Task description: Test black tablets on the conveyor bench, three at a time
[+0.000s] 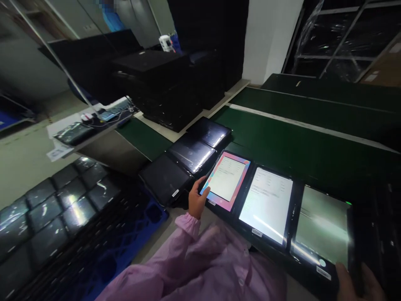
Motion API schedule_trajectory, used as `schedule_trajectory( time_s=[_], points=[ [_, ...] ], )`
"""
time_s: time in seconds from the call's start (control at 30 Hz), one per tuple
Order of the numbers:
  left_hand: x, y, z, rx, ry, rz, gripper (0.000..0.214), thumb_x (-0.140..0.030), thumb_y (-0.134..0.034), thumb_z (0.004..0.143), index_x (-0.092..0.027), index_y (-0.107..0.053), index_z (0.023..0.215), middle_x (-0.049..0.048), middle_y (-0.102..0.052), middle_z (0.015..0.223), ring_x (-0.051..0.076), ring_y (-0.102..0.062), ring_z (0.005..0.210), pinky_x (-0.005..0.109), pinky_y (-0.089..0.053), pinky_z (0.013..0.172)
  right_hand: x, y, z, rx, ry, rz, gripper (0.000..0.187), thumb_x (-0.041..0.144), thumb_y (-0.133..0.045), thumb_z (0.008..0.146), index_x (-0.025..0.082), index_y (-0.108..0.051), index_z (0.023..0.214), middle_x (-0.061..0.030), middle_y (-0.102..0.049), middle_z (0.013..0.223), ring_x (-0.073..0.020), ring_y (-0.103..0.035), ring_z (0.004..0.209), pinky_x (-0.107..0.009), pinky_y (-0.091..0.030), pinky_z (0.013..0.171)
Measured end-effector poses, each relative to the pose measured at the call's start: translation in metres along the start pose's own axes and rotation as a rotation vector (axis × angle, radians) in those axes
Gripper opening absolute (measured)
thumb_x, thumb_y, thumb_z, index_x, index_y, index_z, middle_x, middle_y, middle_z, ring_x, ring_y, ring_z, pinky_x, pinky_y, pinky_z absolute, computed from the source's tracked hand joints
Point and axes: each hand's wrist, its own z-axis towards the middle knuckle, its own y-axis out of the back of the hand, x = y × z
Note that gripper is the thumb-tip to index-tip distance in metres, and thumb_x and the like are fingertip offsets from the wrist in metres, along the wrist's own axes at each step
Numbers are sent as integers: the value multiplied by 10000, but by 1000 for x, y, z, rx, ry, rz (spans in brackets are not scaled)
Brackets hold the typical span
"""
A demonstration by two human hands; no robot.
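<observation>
My left hand [196, 200] grips the lower left edge of a tablet [223, 184] whose lit screen has a pink and blue border, with the thumb on its front. Beside it lies a tablet with a white lit page [266, 205]. Farther right is a third tablet [322, 225] with a dimmer, greyish screen and a green spot at its top corner. At that one's lower right corner is my right hand [357, 282], partly cut off by the frame; its fingers close around the dark edge. White labels show along the tablets' lower edges.
Dark tablets [167, 177] lie to the left, wrapped in shiny film. Lower left, many more dark devices [62, 205] sit in rows by a blue pallet [134, 238]. Green work surface [297, 146] runs behind; a tall black stack [156, 88] stands at the back.
</observation>
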Motion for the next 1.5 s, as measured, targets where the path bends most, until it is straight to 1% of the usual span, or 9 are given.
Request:
schedule_trajectory(
  time_s=[0.23,0.37,0.47,0.57,0.7,0.97,1.2,1.37,1.5],
  points=[
    [-9,7,0,23,-3,-24,534,-499,-699,901,-179,-648,1326,136,-675,1365,330,-626,1287,526,-459,1163,-3,-7,-4,-57,166,61,872,659,-756,742,88,-632,1389,-205,-615,1388,-410,-546,1301,-564,-391,1146],
    [-32,9,-27,4,-299,142,443,-392,-672,941,-219,-632,1346,107,-659,1361,318,-589,1326,558,-364,1246,-18,-8,-1,-72,215,72,809,674,-683,851,89,-613,1406,-197,-602,1420,-372,-536,1340,-531,-374,1161],
    [-44,5,-66,326,-574,237,391,-258,-651,931,-292,-651,1320,66,-727,1248,309,-630,1286,598,-298,1286,-19,-9,-3,-91,219,90,797,676,-656,870,87,-612,1405,-201,-596,1430,-361,-533,1349,-519,-381,1153],
    [-43,-4,-97,689,-720,318,456,-197,-597,941,-306,-617,1384,64,-757,1235,301,-641,1296,623,-276,1291,-17,-9,-5,-80,196,90,792,674,-643,875,94,-606,1414,-195,-600,1426,-363,-543,1333,-516,-395,1135],
    [-39,-14,-105,843,-790,398,478,-201,-566,974,-271,-575,1447,64,-746,1298,302,-567,1402,635,-197,1313,-17,-6,-6,-86,207,67,796,660,-645,870,87,-606,1421,-200,-606,1411,-371,-547,1314,-510,-396,1125],
    [-51,-38,-85,796,-706,389,484,-200,-570,985,-299,-570,1459,43,-705,1385,306,-487,1480,635,-6,1323,-20,-9,-6,-83,224,87,793,643,-656,881,76,-599,1433,-209,-607,1410,-373,-557,1308,-528,-416,1110],
    [-26,-53,-89,646,-766,301,426,-137,-565,956,-295,-645,1344,33,-758,1287,289,-579,1402,585,-90,1332,-10,2,-8,17,153,81,853,702,-652,864,102,-571,1464,-200,-586,1439,-375,-541,1330,-537,-394,1136],
    [-25,-61,-94,475,-904,317,412,-112,-553,968,-260,-615,1347,37,-765,1277,260,-603,1379,514,-204,1308,15,2,-26,-56,464,-80,761,650,-641,906,120,-580,1450,-201,-532,1493,-393,-480,1386,-553,-395,1137],
    [-35,-66,-97,379,-944,299,390,-79,-544,971,-234,-607,1323,27,-780,1241,231,-627,1349,466,-223,1290,28,-4,-34,126,547,-107,586,593,-591,974,214,-600,1420,-143,-590,1433,-363,-534,1336,-511,-502,1028]
  ],
)
